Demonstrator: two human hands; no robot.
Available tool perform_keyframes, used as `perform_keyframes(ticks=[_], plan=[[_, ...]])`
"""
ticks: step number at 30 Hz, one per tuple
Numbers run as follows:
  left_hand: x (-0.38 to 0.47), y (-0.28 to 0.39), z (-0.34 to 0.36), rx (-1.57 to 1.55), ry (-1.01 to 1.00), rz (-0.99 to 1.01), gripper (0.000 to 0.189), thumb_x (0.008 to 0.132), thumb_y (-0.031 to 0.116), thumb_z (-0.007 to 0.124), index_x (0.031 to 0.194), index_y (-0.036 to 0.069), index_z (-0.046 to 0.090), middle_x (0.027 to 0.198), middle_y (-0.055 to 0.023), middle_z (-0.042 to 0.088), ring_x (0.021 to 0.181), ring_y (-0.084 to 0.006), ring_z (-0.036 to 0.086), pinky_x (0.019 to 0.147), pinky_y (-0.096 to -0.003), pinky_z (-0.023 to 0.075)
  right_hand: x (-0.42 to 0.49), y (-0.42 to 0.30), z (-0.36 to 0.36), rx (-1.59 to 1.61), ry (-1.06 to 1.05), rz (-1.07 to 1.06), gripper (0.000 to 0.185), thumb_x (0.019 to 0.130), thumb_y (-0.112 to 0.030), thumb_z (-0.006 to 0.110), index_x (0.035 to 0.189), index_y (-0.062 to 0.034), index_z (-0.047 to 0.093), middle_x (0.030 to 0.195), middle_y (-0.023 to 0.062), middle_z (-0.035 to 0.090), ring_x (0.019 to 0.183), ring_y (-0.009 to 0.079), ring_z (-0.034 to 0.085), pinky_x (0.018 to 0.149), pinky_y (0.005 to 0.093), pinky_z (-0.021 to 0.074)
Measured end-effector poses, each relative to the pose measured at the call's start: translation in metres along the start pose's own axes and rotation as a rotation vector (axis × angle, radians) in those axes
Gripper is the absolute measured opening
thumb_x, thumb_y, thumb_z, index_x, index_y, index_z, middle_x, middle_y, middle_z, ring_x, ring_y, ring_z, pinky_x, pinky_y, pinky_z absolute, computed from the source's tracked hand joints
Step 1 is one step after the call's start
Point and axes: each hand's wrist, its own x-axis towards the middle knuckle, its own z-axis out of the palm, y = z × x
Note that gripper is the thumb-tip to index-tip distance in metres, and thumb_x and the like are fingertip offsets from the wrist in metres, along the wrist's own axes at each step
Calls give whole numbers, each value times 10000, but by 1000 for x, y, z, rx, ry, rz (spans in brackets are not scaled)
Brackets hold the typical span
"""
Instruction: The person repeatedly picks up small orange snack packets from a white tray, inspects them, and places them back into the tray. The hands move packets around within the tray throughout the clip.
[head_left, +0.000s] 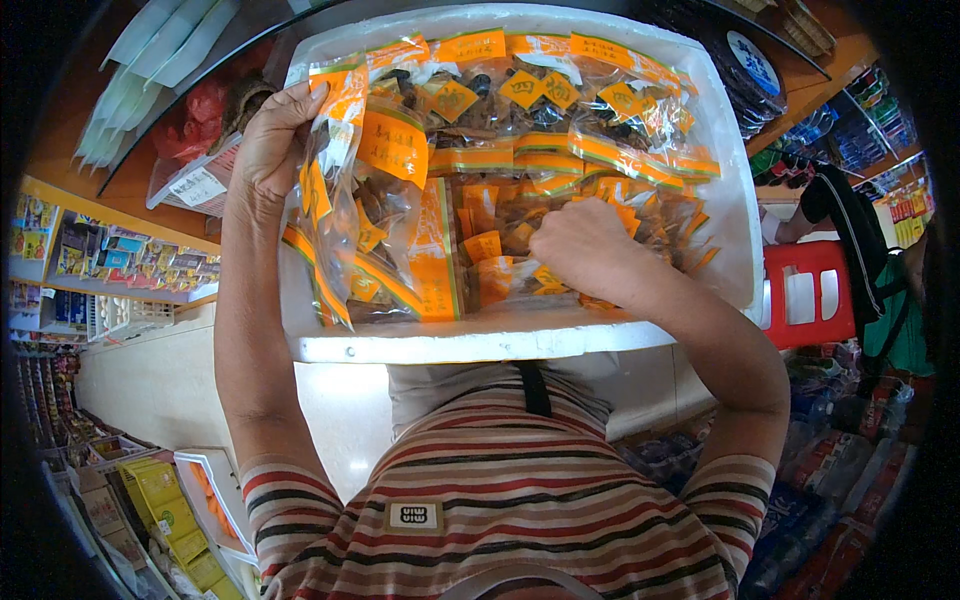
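A white foam box (442, 346) in front of my body holds several clear plastic packets with orange printed labels and dried brown contents. My left hand (274, 146) pinches the top edge of one packet (328, 165) between thumb and fingers at the box's left side. That packet hangs upright over others lying in the box. Above the front right part of the contents, my right hand (581, 238) is curled with its knuckles up. Its fingertips are hidden, so whether they grip a packet (517, 232) cannot be seen. Along the back, a row of packets (540, 90) leans against the far wall.
A pink-white plastic basket (191, 184) with a handwritten tag stands left of the box, under a glass shelf (210, 67). At right are a red plastic stool (806, 292) and another person's dark-clothed leg (851, 232). Wrapped bottles (817, 465) lie lower right.
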Motion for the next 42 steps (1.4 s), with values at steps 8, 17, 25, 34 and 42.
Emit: perform_keyframes(ticks=[8, 17, 25, 34, 42], plan=[[2, 0, 2, -3, 19, -19, 217, 822, 79, 540, 981, -67, 563, 890, -107, 630, 742, -115, 612, 706, -223, 494, 0, -1, -3, 17, -28, 40, 56, 649, -62, 587, 620, -73, 634, 647, 96, 608, 658, 249, 612, 484, 350, 457], [2, 0, 0, -13, -16, -25, 247, 827, 81, 530, 1017, -77, 544, 927, -112, 621, 775, -121, 610, 733, -230, 488, 1, -3, 1, 66, 14, 9, 43, 644, -47, 594, 629, -61, 631, 644, 107, 605, 650, 254, 608, 472, 352, 452], [1, 2, 2, -44, -72, -45, 244, 824, 82, 533, 1015, -70, 546, 934, -113, 619, 783, -125, 608, 735, -234, 487, 3, -3, 0, 108, -31, 49, 41, 631, -24, 596, 638, -50, 626, 648, 113, 603, 664, 269, 607, 488, 371, 450], [3, -4, -5, -64, 36, -89, 216, 825, 82, 538, 974, -72, 557, 913, -123, 619, 781, -138, 609, 727, -241, 495, -3, 13, -15, 214, -39, 50, 93, 670, -61, 572, 739, -31, 628, 710, 155, 596, 701, 302, 590, 542, 383, 447], [6, -10, 1, -27, 164, -88, 241, 842, 101, 517, 1004, -74, 548, 911, -115, 622, 740, -137, 616, 709, -241, 503, 12, -10, -38, 1456, 228, 109, 320, 783, -160, 620, 1003, 60, 543, 779, 53, 598, 726, 76, 553, 618, 210, 446]])
